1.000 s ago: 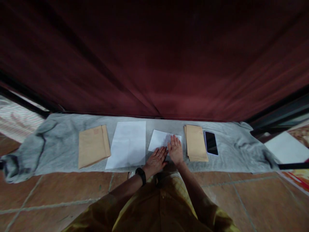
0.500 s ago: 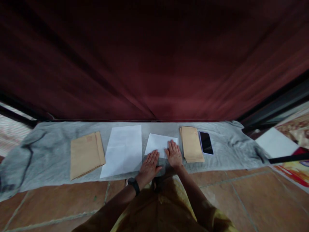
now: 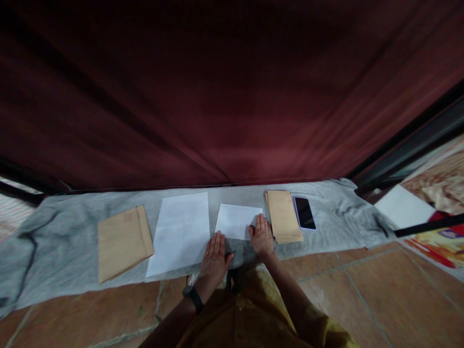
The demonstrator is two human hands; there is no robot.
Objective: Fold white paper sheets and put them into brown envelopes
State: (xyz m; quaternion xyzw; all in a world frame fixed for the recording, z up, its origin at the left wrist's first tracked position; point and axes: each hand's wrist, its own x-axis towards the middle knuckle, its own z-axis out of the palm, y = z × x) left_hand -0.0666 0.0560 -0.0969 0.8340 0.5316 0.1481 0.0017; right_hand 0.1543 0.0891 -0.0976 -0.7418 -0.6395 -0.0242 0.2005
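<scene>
A folded sheet of white paper (image 3: 237, 221) lies flat on the grey cloth (image 3: 340, 212) in front of me. My right hand (image 3: 261, 238) rests flat over its right edge, fingers stretched out. At the paper's near left corner lies my left hand (image 3: 215, 256), flat with the thumb apart; its fingertips are between the folded paper and a larger stack of white paper (image 3: 181, 232). Right of my right hand is a pile of small brown envelopes (image 3: 284, 215). Beyond the large white paper, on the left, are larger brown envelopes (image 3: 123, 241).
A phone (image 3: 305, 213) with a pale purple edge lies right of the small envelopes. Dark red fabric (image 3: 232, 121) hangs along the cloth's far side. A white sheet (image 3: 404, 207) and a colourful printed item (image 3: 440, 246) are at the far right. Below is a tiled floor (image 3: 344, 285).
My left hand has slid left and nearer to me, off most of the folded paper. My right hand has moved slightly toward the paper's right edge. The view has shifted a little.
</scene>
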